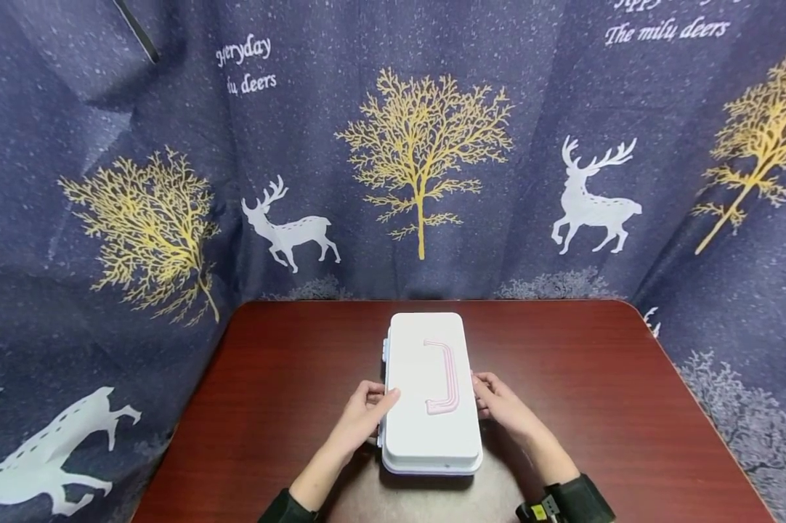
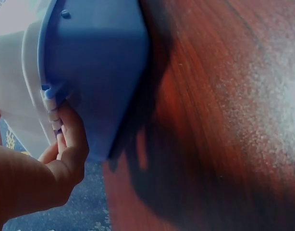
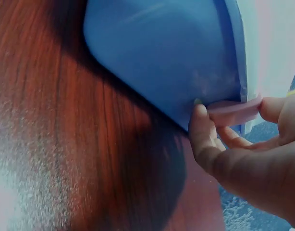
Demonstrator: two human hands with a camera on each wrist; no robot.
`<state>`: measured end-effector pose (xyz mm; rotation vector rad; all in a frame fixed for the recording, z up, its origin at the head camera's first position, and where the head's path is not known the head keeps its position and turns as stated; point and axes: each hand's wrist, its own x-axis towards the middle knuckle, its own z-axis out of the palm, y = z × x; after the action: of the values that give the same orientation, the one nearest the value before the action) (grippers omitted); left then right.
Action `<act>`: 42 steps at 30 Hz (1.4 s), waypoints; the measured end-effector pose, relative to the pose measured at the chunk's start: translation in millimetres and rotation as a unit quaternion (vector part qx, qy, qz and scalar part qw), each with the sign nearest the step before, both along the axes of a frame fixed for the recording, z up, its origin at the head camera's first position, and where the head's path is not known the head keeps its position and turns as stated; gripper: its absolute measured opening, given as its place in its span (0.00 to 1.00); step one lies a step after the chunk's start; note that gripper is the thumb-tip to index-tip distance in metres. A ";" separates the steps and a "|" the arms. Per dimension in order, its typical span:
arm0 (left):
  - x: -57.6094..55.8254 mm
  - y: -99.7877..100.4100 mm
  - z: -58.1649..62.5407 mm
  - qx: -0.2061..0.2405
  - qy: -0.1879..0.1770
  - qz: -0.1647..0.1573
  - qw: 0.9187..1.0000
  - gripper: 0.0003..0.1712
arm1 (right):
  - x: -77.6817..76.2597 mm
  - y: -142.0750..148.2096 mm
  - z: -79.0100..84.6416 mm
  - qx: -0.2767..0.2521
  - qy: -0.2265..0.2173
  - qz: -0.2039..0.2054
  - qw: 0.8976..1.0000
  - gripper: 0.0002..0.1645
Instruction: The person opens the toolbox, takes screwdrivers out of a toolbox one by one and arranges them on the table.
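A plastic storage box (image 1: pixel 412 428) lies lengthwise on the table, its white lid closed over a blue body (image 2: pixel 99 57). A pink carrying handle (image 1: pixel 452 374) is folded flat on the lid. My left hand (image 1: pixel 367 410) grips the box's left side, thumb on the lid's edge and fingers curled by a hinge (image 2: pixel 50 107) in the left wrist view. At the right side, my right hand (image 1: pixel 505 407) pinches a pink latch (image 3: pixel 234 112) between thumb and fingers, clearest in the right wrist view. The box's contents are hidden.
The reddish-brown wooden table (image 1: pixel 288 356) extends to both sides of the box. Behind and beside it hangs a dark blue curtain (image 1: pixel 380 276) printed with deer and yellow trees. Dark bands circle both wrists.
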<state>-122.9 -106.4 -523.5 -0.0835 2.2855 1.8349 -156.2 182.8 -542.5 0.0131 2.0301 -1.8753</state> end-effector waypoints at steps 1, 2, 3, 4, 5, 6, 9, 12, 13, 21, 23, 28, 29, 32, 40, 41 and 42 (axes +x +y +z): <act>0.1 0.1 0.3 0.001 -0.003 0.000 1.000 0.35 | -0.4 0.8 -0.4 -0.012 -0.005 0.004 1.000 0.29; 0.3 0.2 0.9 0.003 -0.005 -0.001 1.000 0.35 | -0.4 1.3 -0.3 -0.025 -0.011 0.006 1.000 0.28; 0.4 0.3 1.5 0.005 -0.009 -0.002 1.000 0.35 | -0.5 1.5 -0.3 -0.037 -0.017 0.008 0.999 0.28; 0.3 0.4 1.9 0.006 -0.012 -0.003 1.000 0.36 | -0.3 1.2 -0.1 -0.045 -0.020 0.008 0.999 0.28; 0.4 0.4 2.5 0.007 -0.015 -0.003 1.000 0.36 | -0.3 0.7 -0.3 -0.051 -0.023 0.007 0.998 0.27; 0.2 0.3 2.9 0.008 -0.018 -0.003 1.000 0.36 | 0.2 0.0 -0.1 -0.053 -0.025 0.002 0.998 0.27; -0.3 0.7 4.2 0.007 -0.019 -0.004 1.000 0.36 | 1.4 -1.5 0.6 -0.050 -0.019 -0.002 0.999 0.28; -1.0 1.4 4.5 0.006 -0.019 -0.001 1.000 0.36 | 1.6 -2.3 0.9 -0.040 -0.011 -0.005 0.999 0.28; -1.1 1.8 4.3 0.005 -0.018 0.000 1.000 0.36 | 1.5 -2.3 0.9 -0.036 -0.009 -0.005 0.999 0.29; 0.3 2.8 4.8 -0.007 0.001 0.006 1.000 0.33 | 0.7 -0.9 8.8 0.018 0.008 -0.028 0.999 0.27; 0.1 1.7 5.5 -0.010 0.004 0.009 1.000 0.33 | 0.3 -1.3 12.5 0.046 0.033 -0.029 0.998 0.27; -0.3 0.2 6.8 -0.018 0.001 0.011 1.000 0.35 | 1.1 -3.1 15.2 0.076 0.061 -0.027 0.995 0.25; 0.0 0.3 7.1 -0.026 0.003 0.009 1.000 0.35 | 1.9 -3.3 14.7 0.077 0.059 -0.030 0.995 0.24; 1.0 1.4 9.5 -0.069 0.033 0.000 0.997 0.35 | 3.3 -3.7 12.2 0.072 0.056 -0.049 0.995 0.23; 7.2 5.6 19.3 -0.165 0.067 -0.010 0.984 0.46 | 3.9 4.1 9.3 0.058 0.077 -0.062 0.993 0.21; 8.8 6.8 20.5 -0.174 0.066 -0.007 0.983 0.48 | 4.3 5.7 9.1 0.069 0.083 -0.066 0.992 0.21; 10.4 8.2 21.4 -0.183 0.070 -0.003 0.981 0.50 | 4.6 7.4 8.8 0.086 0.092 -0.070 0.990 0.21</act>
<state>-112.4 -98.2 -502.1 -0.0043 2.6930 1.4354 -151.6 190.2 -533.7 0.0303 2.3693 -1.8352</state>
